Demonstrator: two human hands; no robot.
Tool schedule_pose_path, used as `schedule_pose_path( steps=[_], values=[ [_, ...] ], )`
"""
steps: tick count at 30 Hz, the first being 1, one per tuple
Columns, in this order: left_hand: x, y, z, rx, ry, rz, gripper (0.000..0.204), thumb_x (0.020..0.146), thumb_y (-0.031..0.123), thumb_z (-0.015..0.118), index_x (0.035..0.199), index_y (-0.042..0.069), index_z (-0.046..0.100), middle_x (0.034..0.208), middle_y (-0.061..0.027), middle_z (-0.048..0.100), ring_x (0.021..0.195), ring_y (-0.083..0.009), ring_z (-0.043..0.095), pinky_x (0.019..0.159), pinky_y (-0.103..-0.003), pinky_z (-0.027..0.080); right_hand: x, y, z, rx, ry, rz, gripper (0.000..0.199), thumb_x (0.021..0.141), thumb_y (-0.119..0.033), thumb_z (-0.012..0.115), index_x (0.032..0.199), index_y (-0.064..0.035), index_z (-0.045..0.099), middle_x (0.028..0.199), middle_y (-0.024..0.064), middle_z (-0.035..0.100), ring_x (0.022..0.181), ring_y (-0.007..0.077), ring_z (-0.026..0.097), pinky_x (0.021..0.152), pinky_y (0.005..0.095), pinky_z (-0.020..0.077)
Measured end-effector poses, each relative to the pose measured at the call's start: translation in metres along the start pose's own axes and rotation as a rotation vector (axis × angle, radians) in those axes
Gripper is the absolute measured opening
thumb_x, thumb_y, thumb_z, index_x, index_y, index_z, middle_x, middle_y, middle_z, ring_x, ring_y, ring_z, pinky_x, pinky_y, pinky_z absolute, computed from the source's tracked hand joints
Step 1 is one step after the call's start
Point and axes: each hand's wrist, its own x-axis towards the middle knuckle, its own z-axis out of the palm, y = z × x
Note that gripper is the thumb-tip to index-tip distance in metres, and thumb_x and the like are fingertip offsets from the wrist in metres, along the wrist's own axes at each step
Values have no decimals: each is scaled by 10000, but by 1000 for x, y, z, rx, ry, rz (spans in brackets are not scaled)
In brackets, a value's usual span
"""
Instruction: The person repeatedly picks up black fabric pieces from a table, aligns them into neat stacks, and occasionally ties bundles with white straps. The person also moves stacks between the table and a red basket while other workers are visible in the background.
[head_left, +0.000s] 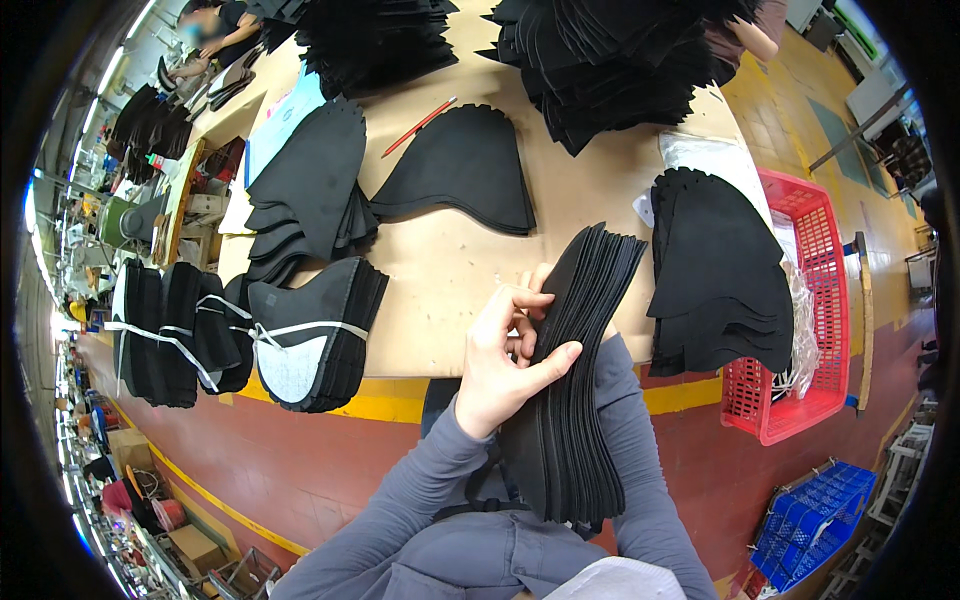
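At worktop (450, 270) edge: left hand (500, 360), wrist bent, fingers (525, 300) pinching black cut-piece stack (580, 380); right hand apparently underneath, its grip impossible to tell.

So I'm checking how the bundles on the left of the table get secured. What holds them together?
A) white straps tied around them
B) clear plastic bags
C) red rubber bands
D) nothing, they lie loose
A: the bundled black pieces at the table's left edge have white straps crossing around them, while the stack held in the person's left hand has no strap that shows.
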Motion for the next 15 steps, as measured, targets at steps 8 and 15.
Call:
schedule_pose_path(
  steps=[8, 15],
  values=[
    [-10, 4, -16, -15, -128, 29, 637, 702, 156, 865, 1250, 45, 559, 1067, -52, 518, 811, -86, 491, 700, -218, 456, 9, 6, -22, -36, -76, 0, 180, 895, -219, 631, 907, -49, 572, 825, 80, 573, 790, 178, 595, 649, 285, 503],
    [-28, 9, -43, 47, -234, -29, 653, 762, 154, 811, 1335, 46, 516, 1191, -87, 537, 1004, -169, 545, 886, -305, 478, 14, 19, -43, -311, -46, -105, 236, 945, -285, 555, 977, -54, 593, 927, 93, 644, 846, 175, 628, 732, 296, 528]
  ],
)
